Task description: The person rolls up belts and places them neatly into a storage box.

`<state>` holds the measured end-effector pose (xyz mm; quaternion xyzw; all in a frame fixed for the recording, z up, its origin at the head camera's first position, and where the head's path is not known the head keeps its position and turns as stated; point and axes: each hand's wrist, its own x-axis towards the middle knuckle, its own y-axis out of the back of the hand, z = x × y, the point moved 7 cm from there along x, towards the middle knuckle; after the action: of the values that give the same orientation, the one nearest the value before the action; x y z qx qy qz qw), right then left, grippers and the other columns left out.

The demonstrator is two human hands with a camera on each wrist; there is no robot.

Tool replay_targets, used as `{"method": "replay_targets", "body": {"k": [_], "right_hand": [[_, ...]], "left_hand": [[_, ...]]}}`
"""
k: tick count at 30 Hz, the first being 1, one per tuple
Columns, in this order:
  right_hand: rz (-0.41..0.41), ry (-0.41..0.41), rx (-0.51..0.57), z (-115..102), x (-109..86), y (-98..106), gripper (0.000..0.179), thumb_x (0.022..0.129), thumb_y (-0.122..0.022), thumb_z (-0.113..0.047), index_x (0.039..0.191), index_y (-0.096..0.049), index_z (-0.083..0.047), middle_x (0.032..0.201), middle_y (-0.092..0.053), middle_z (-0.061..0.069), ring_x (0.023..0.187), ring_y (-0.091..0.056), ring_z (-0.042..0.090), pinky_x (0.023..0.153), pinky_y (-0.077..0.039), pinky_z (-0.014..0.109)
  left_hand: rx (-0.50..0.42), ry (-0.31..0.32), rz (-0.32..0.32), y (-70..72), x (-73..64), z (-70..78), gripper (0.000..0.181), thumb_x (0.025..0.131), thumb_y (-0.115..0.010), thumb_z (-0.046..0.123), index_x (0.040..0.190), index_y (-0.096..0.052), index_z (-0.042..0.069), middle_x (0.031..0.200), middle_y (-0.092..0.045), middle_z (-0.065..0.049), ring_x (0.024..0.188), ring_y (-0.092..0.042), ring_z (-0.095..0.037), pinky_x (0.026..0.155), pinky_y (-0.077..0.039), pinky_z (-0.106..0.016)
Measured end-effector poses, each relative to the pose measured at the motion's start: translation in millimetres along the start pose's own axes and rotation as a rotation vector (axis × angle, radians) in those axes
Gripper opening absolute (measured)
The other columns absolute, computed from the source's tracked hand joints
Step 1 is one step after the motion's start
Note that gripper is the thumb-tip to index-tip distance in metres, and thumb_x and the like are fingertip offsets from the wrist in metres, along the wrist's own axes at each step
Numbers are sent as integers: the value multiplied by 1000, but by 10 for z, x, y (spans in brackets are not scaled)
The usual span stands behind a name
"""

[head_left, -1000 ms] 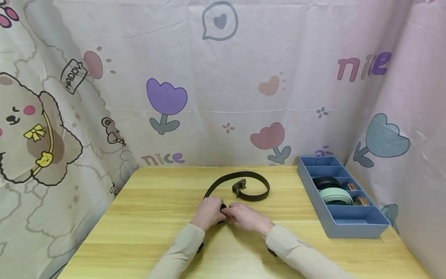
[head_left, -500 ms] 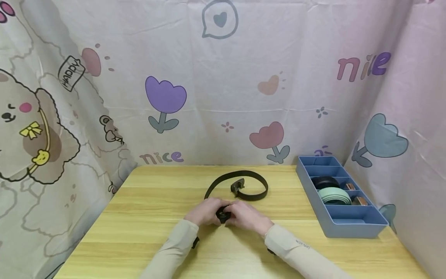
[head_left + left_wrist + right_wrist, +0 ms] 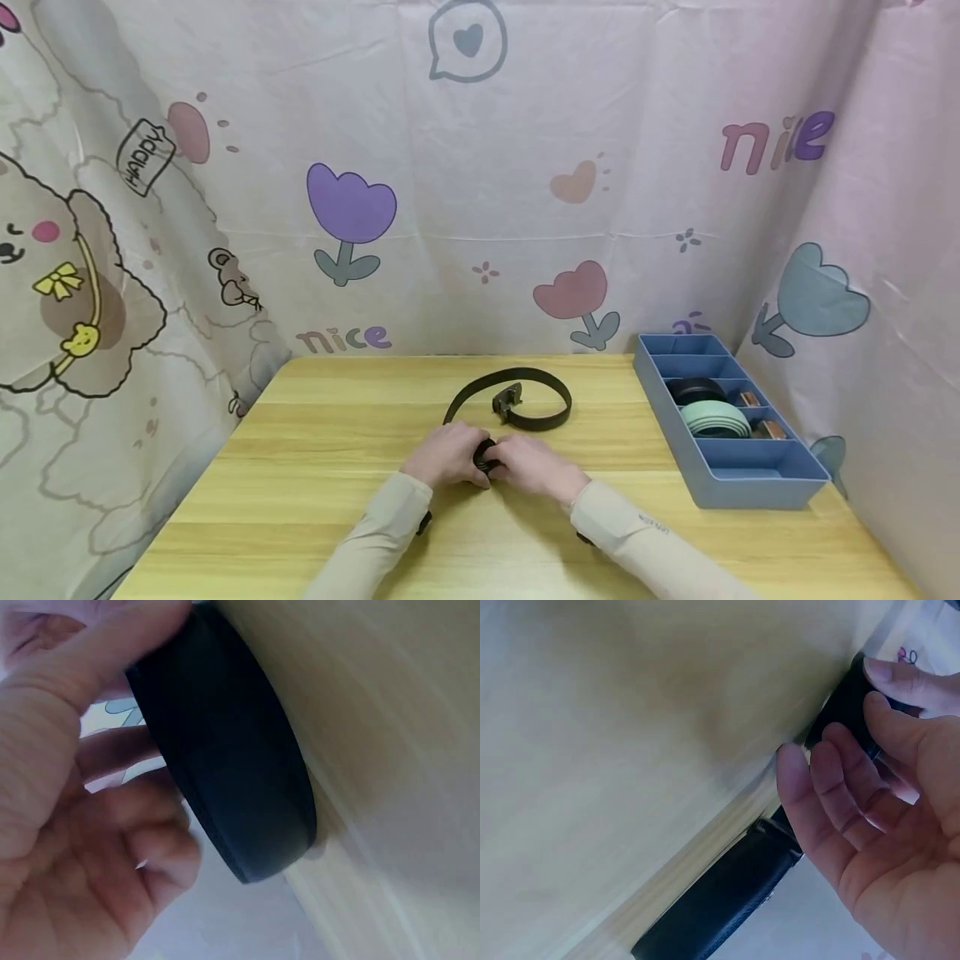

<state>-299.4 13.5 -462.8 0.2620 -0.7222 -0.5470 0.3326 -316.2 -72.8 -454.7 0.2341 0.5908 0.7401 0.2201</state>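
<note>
A black belt lies on the wooden table, one end wound into a small coil (image 3: 485, 455) standing on edge between my hands. Its loose strap (image 3: 525, 372) curves away behind the hands and loops round to a dark metal buckle (image 3: 507, 402). My left hand (image 3: 448, 455) grips the coil from the left; in the left wrist view the thumb lies over the coil's smooth outer band (image 3: 232, 757). From the other side my right hand (image 3: 538, 468) pinches the coil with thumb and index finger, the other fingers bent beside it in the right wrist view.
A blue divided box (image 3: 720, 492) stands at the table's right side. Inside are a rolled black belt (image 3: 696, 389), a rolled mint-green belt (image 3: 715, 418) and metal buckles. A printed curtain (image 3: 465, 208) hangs behind the table (image 3: 337, 417) and along its sides.
Both hands stay at the coil and shift slightly around it, the left thumb and fingers changing place. The coil turns a little; the buckle end stays where it lies on the table.
</note>
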Motion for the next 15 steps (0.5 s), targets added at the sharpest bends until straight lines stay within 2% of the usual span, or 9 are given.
{"method": "replay_targets", "body": {"k": [2, 5, 8, 10, 12, 15], "right_hand": [[-2, 17, -7, 4, -3, 23, 5, 88, -71, -17, 92, -71, -20, 91, -70, -5, 83, -63, 6, 75, -52, 24], [-1, 32, -8, 13, -15, 60, 6, 88, -71, -16, 94, -72, -19, 99, -72, -3, 91, -66, 10, 81, -53, 26], [-5, 28, -3, 32, -30, 79, 7, 89, -71, -16, 95, -72, -20, 100, -71, -3, 92, -66, 10, 80, -53, 27], [-10, 23, -4, 39, -40, 83, 7, 89, -71, -17, 94, -72, -21, 97, -70, -4, 89, -65, 9, 77, -53, 27], [-15, 12, -4, 46, -49, 80, 9, 89, -71, -17, 96, -71, -22, 94, -68, -4, 86, -63, 8, 74, -52, 27], [-20, -10, 10, 50, -53, 66, 11, 90, -70, -17, 100, -70, -23, 92, -66, -5, 81, -59, 5, 70, -50, 25]], "left_hand": [[-9, -25, -34, -6, -4, 19, 38, 62, -88, 23, 93, -67, 21, 80, -60, 12, 72, -54, -6, 68, -48, -26], [-27, -58, -77, -3, -14, 24, 58, 61, -86, 10, 115, -68, 22, 96, -64, 9, 87, -58, -8, 83, -50, -30], [-58, -66, -97, 3, -12, 0, 67, 61, -85, 4, 122, -67, 25, 102, -67, 9, 93, -60, -9, 88, -50, -32], [-76, -66, -94, 8, 1, -11, 63, 61, -85, 3, 118, -68, 26, 100, -67, 11, 91, -60, -9, 87, -50, -30], [-79, -66, -79, 9, 18, -18, 54, 61, -85, 5, 108, -70, 26, 94, -67, 13, 86, -59, -7, 83, -50, -29], [-51, -35, -37, 6, 46, -40, 40, 60, -89, 18, 93, -68, 26, 85, -64, 14, 77, -55, -5, 74, -48, -26]]}}
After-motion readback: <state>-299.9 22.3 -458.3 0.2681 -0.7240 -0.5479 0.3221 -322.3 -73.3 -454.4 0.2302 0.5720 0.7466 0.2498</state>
